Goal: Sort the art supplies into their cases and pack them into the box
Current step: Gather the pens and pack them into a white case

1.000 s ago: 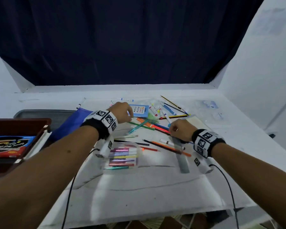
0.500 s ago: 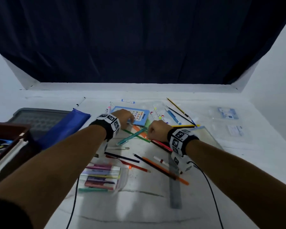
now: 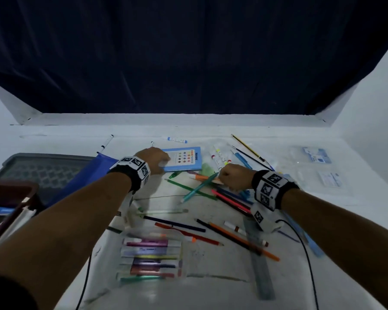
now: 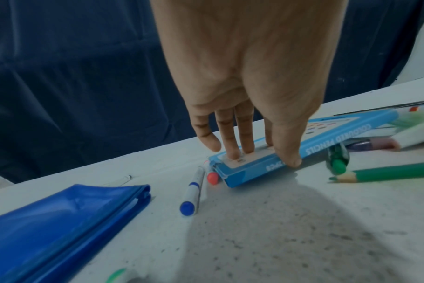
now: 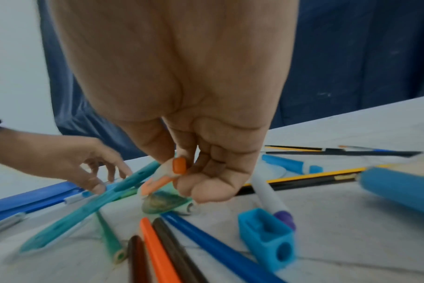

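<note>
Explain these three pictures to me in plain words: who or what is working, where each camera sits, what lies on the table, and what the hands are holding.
No machine here: a person works with bare hands, wearing patterned wristbands. One camera sits on the head and looks down; one sits on each wrist, looking along the fingers.

The white table is strewn with coloured pencils, markers, a clear ruler, a blue sharpener and a clear pouch of markers.

The left hand grips the blue coloured-pencil box, fingers on top and thumb on its side. The right hand pinches an orange-capped pen from the pile. A dark box stands at the left edge.
</note>
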